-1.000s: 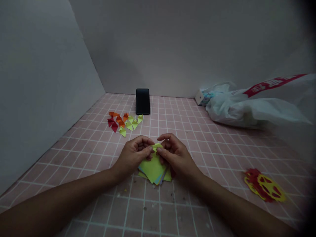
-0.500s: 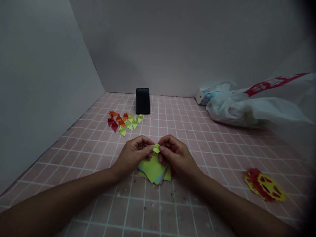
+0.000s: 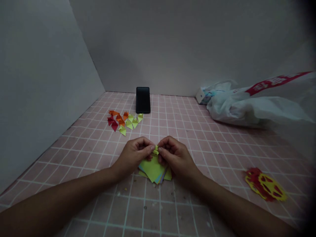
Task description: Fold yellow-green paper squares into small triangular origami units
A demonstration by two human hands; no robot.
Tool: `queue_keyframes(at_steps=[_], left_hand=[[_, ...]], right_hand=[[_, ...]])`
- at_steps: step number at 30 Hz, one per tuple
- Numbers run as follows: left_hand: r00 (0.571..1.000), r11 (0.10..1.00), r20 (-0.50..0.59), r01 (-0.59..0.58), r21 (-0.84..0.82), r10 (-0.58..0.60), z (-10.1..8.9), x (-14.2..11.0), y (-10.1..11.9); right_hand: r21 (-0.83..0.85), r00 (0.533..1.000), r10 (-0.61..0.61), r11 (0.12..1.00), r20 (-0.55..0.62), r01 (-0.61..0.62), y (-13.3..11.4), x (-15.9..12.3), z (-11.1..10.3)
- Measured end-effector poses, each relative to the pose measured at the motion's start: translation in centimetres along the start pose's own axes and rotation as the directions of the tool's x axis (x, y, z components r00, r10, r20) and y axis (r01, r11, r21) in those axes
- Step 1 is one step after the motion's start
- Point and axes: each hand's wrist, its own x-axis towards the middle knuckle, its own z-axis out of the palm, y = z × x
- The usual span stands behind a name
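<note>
Folded yellow paper [image 3: 156, 152]: a small creased piece, pinched between 2 hands, over the far end of the paper stack [image 3: 151, 169]; from here I cannot tell whether it touches the sheets below.
Left hand [image 3: 135, 150]: thumb and forefinger closed on the left end of the piece, the other fingers curled in.
Right hand [image 3: 175, 153]: thumb and forefinger closed on the right end, fingertips near those of the left, the rest bent under.
Sheets: fanned unevenly, yellow on top, blue and purple edges peeping out on the near side.
Folded shapes [image 3: 121, 122]: 11 small pointed ones grouped beyond the left hand, 4 orange, 2 red and 5 yellow.
Phone [image 3: 143, 100]: black, dark-faced, just beyond the group.
Cutouts [image 3: 270, 187]: red and yellow, overlapping, well off to the right, rather blurred.
Plastic bag [image 3: 229, 112]: white with a red printed band, crumpled at the far right beside a small box [image 3: 201, 96].
Tabletop [image 3: 138, 214]: pink with a white grid, specks on the near part.
</note>
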Motion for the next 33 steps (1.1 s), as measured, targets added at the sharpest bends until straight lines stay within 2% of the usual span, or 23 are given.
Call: queue_keyframes(at_steps=[8,15,29,33], left_hand=[[0.999,0.999,-0.013,-0.029,0.021,0.029,-0.11,0.03,-0.38],[0.996,0.994,0.004,-0.085,0.072,0.085,0.05,-0.25,-0.07],[1.000,0.997,0.015,-0.016,0.076,0.015,-0.09,0.00,-0.01],[1.000,0.998,0.009,-0.021,0.053,0.020,-0.02,0.00,-0.13]], right_hand=[[0.023,0.997,0.012,1.000,0.077,-0.014,-0.07,-0.07,-0.29],[0.009,0.996,0.061,0.998,0.068,-0.062,-0.46,-0.22,-0.23],[-0.132,0.999,-0.007,0.991,0.050,0.014,0.14,-0.13,-0.21],[-0.126,0.998,-0.009,0.992,0.066,0.018,0.04,-0.11,-0.26]])
